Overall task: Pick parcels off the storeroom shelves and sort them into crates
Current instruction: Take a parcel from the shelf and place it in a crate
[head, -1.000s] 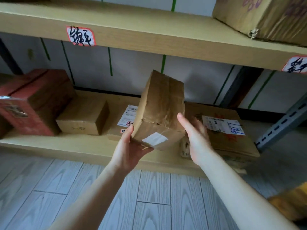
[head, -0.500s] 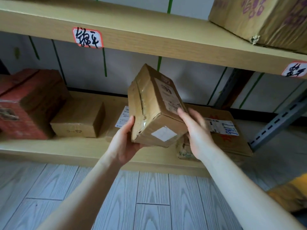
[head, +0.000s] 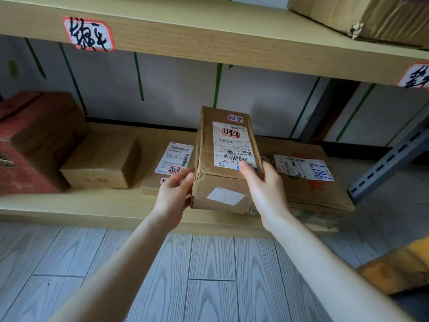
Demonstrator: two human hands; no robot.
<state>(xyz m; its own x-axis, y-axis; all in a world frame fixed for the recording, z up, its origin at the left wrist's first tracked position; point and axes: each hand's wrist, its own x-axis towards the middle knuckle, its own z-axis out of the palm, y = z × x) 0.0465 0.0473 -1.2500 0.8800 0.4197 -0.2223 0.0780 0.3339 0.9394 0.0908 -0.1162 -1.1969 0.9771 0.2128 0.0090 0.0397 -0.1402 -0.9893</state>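
Observation:
A brown cardboard parcel [head: 222, 159] is held in front of the lower shelf [head: 97, 203], its white shipping label facing up at me. My left hand [head: 174, 194] grips its left side, fingers curled round the edge. On the right side my right hand [head: 264, 189] grips it, thumb lying across the label's lower end. The parcel hangs just above the shelf's front edge, partly hiding the parcels behind it.
On the lower shelf lie a red box [head: 34, 140], a plain carton [head: 102, 163], a flat labelled parcel [head: 171, 161] and a wide parcel marked 9877 [head: 311, 177]. A big carton [head: 371, 17] sits on the upper shelf [head: 209, 40]. A grey upright [head: 390, 163] slants right; an orange object [head: 399, 268] is on the floor.
Both hands have turned the parcel so its shipping label faces up, and lowered it slightly. My right thumb now lies on the label.

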